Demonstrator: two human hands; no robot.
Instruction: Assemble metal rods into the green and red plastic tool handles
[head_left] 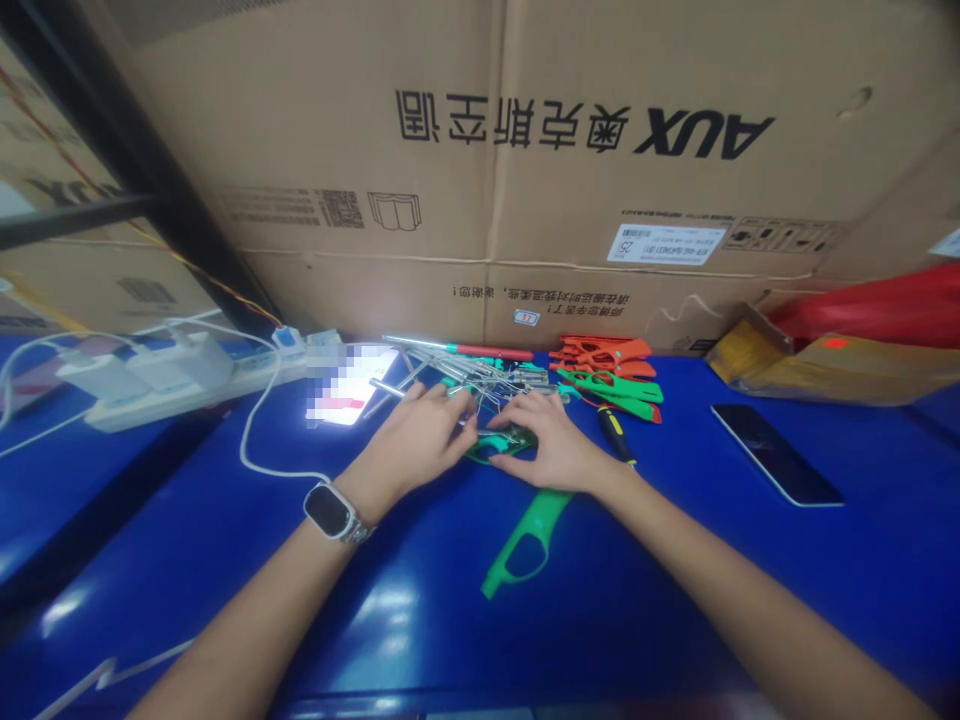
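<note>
My left hand [424, 435], a watch on its wrist, has its fingers closed on a thin metal tube [386, 386] that sticks out to the left. Its fingertips are close to a green lighter handle shell [491, 445], which lies on the blue table with small parts inside. Thumb and fingers of my right hand [551, 440] grip that shell from the right and partly cover it. Another green handle half [529, 540] lies just below my right hand. Behind both hands is a pile of metal lighter tubes and wires [480, 370].
Orange handle halves [607, 355] and green ones [619, 390] lie behind on the right, near a yellow-black screwdriver [615, 435]. A dark phone [776, 455] is farther right, a lit phone [356, 385] left. Plugged chargers [180, 360] and a large carton [487, 180] stand behind.
</note>
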